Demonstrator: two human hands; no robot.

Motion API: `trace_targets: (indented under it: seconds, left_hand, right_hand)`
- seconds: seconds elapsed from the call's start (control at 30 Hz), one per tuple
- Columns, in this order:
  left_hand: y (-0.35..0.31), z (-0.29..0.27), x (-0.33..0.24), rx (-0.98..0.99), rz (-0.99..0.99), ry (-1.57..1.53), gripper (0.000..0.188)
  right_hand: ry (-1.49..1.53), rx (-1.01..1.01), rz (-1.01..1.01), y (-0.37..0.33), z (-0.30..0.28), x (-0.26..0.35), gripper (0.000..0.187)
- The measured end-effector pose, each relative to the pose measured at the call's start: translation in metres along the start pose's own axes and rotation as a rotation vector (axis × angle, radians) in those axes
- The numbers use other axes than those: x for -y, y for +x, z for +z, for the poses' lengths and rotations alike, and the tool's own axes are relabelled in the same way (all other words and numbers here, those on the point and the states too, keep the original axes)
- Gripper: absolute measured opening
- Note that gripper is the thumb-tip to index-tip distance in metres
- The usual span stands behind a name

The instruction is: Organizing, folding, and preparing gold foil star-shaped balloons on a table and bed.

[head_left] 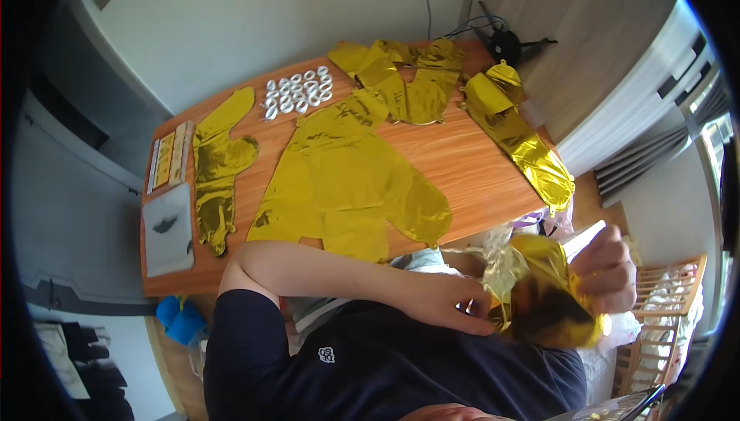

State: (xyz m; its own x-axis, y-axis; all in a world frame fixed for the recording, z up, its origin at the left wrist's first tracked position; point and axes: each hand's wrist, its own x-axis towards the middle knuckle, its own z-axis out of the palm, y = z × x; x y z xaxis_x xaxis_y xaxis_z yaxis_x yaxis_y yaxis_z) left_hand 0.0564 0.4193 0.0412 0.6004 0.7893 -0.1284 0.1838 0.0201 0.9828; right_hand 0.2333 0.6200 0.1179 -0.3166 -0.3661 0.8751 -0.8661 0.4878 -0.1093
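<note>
In front of my chest, to the right, a crumpled gold foil balloon (549, 298) hangs between my hands. My left hand (456, 304) is closed at its left side, fingers curled in around the foil. My right hand (607, 271) is closed at its upper right edge, slightly blurred, with a white strip (583, 242) showing beside the fingers. On the wooden table (482, 166) lie flat gold foil balloons: a large angular one (343, 170) in the middle, a bumpy one (223, 159) at left, another (420, 85) at the back and a long one (516, 132) at right.
Several small white ribbon rolls (297, 93) stand in rows near the wall. A printed card (169, 157) and a white plastic bag (168, 232) lie at the left end. A black router (505, 42) sits in the back right corner. A wooden crib (659, 321) stands at right.
</note>
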Motion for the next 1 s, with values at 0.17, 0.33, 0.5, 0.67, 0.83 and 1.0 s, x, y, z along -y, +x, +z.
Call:
trace_targets:
  seconds: [0.17, 0.33, 0.5, 0.67, 0.83, 1.0]
  left_hand:
    - [-0.006, 0.016, 0.020, 0.158, 0.179, -0.164, 0.077]
    - [-0.015, 0.009, 0.024, -0.003, 0.355, -0.553, 0.131]
    - [-0.058, -0.068, 0.010, -0.450, 0.554, -0.745, 0.114]
    - [-0.097, -0.124, -0.018, -0.651, 0.645, -0.802, 0.091]
    - [-0.125, -0.147, 0.005, -1.060, 0.394, -0.776, 0.035]
    - [-0.136, -0.149, 0.050, -1.145, 0.144, -0.607, 0.041]
  right_hand:
    - [-0.922, -0.105, 0.301, 0.077, 0.067, -0.023, 0.028]
    - [-1.073, -0.137, 0.346, 0.112, 0.067, -0.040, 0.037]
    - [-0.954, 0.317, 0.138, 0.136, 0.020, 0.004, 0.041]
    - [-1.049, 0.045, 0.072, 0.120, 0.084, -0.021, 0.038]
    - [-0.923, 0.390, 0.067, 0.076, 0.126, -0.054, 0.036]
    - [-0.669, 0.472, 0.396, 0.019, 0.178, -0.077, 0.042]
